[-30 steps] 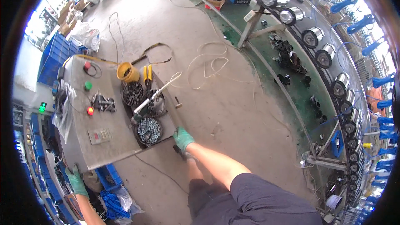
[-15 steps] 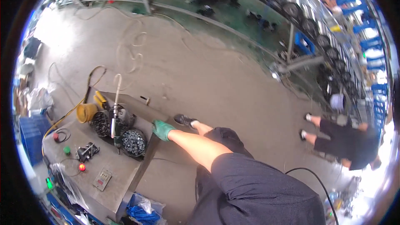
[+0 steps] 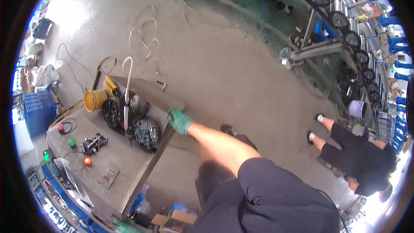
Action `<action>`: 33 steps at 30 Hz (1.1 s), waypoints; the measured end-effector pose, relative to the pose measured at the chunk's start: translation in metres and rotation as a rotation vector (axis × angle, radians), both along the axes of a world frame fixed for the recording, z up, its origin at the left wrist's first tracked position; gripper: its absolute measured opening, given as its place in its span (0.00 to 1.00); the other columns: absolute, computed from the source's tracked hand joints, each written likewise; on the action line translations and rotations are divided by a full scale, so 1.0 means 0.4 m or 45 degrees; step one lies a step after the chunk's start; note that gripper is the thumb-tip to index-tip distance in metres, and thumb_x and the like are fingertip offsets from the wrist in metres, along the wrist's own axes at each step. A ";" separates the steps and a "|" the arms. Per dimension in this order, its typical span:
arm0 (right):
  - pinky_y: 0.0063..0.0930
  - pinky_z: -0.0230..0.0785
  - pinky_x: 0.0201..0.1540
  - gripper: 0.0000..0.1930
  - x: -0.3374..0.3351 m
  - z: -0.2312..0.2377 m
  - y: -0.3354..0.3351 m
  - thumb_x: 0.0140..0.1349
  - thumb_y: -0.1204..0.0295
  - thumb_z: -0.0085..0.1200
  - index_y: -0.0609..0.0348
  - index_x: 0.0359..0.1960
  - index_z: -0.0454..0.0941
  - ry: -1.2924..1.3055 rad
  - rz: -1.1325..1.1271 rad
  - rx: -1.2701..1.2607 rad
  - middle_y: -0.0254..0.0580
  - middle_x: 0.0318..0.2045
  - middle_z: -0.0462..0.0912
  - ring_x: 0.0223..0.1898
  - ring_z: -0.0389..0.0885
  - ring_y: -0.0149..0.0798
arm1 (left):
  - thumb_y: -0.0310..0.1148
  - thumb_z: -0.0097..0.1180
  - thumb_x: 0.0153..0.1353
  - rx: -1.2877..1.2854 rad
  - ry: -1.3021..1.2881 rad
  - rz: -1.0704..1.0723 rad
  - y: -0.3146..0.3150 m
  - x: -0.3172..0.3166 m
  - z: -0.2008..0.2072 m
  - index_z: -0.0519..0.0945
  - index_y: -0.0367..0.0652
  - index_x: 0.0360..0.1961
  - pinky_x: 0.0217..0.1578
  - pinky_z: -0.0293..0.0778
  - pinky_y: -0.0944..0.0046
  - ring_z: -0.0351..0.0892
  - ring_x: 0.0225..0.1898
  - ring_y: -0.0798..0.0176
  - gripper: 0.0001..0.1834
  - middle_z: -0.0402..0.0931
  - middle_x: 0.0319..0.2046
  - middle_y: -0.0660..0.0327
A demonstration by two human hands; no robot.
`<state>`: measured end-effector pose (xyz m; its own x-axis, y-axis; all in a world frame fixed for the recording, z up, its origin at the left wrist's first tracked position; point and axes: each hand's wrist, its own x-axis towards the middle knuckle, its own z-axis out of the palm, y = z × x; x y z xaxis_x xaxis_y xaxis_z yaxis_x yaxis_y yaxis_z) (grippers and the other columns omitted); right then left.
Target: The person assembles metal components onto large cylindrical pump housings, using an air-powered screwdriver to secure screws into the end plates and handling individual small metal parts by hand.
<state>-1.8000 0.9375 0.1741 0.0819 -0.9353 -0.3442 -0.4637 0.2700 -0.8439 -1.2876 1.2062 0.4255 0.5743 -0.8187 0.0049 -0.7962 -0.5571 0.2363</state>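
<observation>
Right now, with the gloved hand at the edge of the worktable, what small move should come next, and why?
Probably a short reach left. The right hand, in a green glove, rests on the worktable's near edge, holding nothing. The closest thing is the round tray of small dark metal parts, just beside the hand-held tool hanging on its hose. The left hand is out of view.

My view has swung right: the tabletop [image 3: 129, 164] now sits lower left, and another person [image 3: 358, 155] in black has come into sight at the right. My right hand [image 3: 179, 121] (green glove) has moved from the floor side to the tabletop's near edge, beside the tray of dark parts [image 3: 145, 133]. My left hand has dropped out of view.
</observation>
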 end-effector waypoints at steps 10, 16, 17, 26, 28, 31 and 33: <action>0.50 0.65 0.65 0.23 -0.136 0.211 0.101 0.74 0.60 0.42 0.63 0.62 0.69 0.051 0.088 0.104 0.65 0.59 0.75 0.62 0.73 0.63 | 0.34 0.43 0.73 0.226 -0.189 -0.129 0.148 -0.126 0.102 0.59 0.48 0.76 0.60 0.70 0.44 0.72 0.62 0.47 0.31 0.66 0.67 0.49; 0.46 0.65 0.66 0.27 -0.287 0.420 0.225 0.75 0.55 0.42 0.64 0.64 0.70 -0.097 0.077 0.207 0.65 0.62 0.74 0.64 0.73 0.58 | 0.34 0.54 0.70 -0.009 0.162 0.275 0.196 -0.467 0.393 0.51 0.44 0.77 0.61 0.67 0.40 0.70 0.63 0.49 0.38 0.62 0.68 0.45; 0.43 0.65 0.66 0.25 -0.310 0.454 0.252 0.75 0.56 0.43 0.64 0.62 0.72 -0.080 0.026 0.230 0.64 0.62 0.75 0.64 0.73 0.57 | 0.34 0.54 0.70 -0.067 0.154 0.278 0.214 -0.498 0.441 0.52 0.43 0.76 0.61 0.67 0.41 0.70 0.62 0.49 0.38 0.62 0.67 0.46; 0.41 0.65 0.68 0.25 -0.532 0.664 0.470 0.75 0.56 0.40 0.57 0.67 0.69 -0.121 0.081 0.310 0.54 0.64 0.75 0.65 0.74 0.53 | 0.36 0.59 0.67 -0.510 0.134 0.354 0.397 -0.795 0.746 0.58 0.36 0.70 0.60 0.69 0.50 0.72 0.59 0.52 0.36 0.67 0.62 0.48; 0.41 0.65 0.67 0.25 -0.571 0.751 0.478 0.75 0.56 0.41 0.56 0.67 0.68 -0.117 0.117 0.363 0.54 0.64 0.75 0.65 0.74 0.54 | 0.37 0.60 0.67 -0.598 0.129 0.394 0.441 -0.848 0.813 0.59 0.34 0.69 0.60 0.70 0.52 0.72 0.58 0.52 0.35 0.67 0.60 0.48; 0.44 0.69 0.63 0.27 -0.633 0.705 0.499 0.75 0.52 0.41 0.56 0.66 0.68 -0.034 0.163 0.270 0.56 0.61 0.77 0.60 0.77 0.58 | 0.38 0.62 0.66 -0.721 0.175 0.367 0.429 -0.913 0.881 0.61 0.31 0.67 0.60 0.70 0.55 0.72 0.57 0.53 0.35 0.69 0.59 0.49; 0.44 0.69 0.62 0.29 -0.649 0.746 0.518 0.74 0.49 0.42 0.56 0.66 0.68 -0.049 0.263 0.331 0.57 0.59 0.78 0.60 0.78 0.58 | 0.38 0.63 0.66 -0.781 0.174 0.400 0.479 -0.959 0.931 0.63 0.30 0.65 0.59 0.71 0.57 0.73 0.56 0.54 0.35 0.70 0.57 0.50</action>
